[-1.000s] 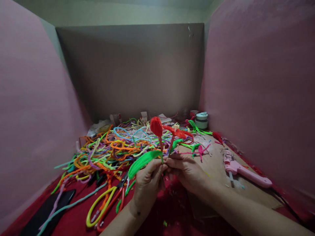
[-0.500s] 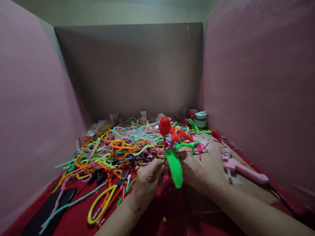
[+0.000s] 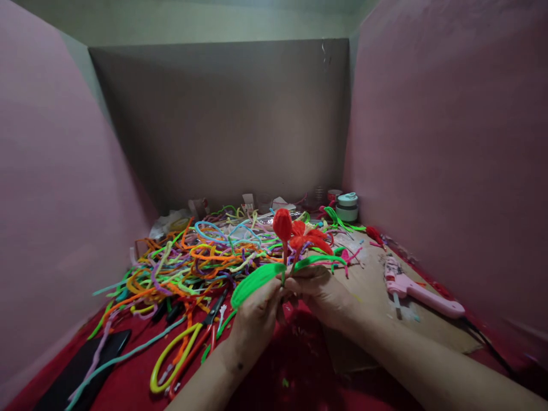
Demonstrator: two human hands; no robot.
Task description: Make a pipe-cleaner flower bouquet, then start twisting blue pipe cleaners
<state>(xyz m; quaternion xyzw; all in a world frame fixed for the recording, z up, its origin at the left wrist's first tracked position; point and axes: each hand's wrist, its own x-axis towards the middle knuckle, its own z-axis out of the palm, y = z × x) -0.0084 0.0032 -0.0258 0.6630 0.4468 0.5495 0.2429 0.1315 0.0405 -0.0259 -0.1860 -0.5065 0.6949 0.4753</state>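
Note:
Both hands meet at the middle of the view around a pipe-cleaner flower. My left hand (image 3: pixel 256 315) is closed on the stem just below a red bud (image 3: pixel 282 224). A bright green leaf (image 3: pixel 254 281) sticks out to the left over its knuckles. My right hand (image 3: pixel 322 292) pinches the same stems from the right, under an open red bloom (image 3: pixel 310 238) and a thin green leaf (image 3: pixel 320 260). The stems themselves are hidden between the fingers.
A tangled heap of coloured pipe cleaners (image 3: pixel 192 257) covers the red surface on the left. Yellow-handled scissors (image 3: pixel 182 354) and a black phone (image 3: pixel 81 368) lie front left. A pink glue gun (image 3: pixel 417 291) rests on cardboard at the right, small tape rolls (image 3: pixel 346 206) behind. Pink walls close both sides.
The flower was twisted in my fingers: the wide green leaf swung from the left down to the front, then back out to the left. The red bud shifted slightly right.

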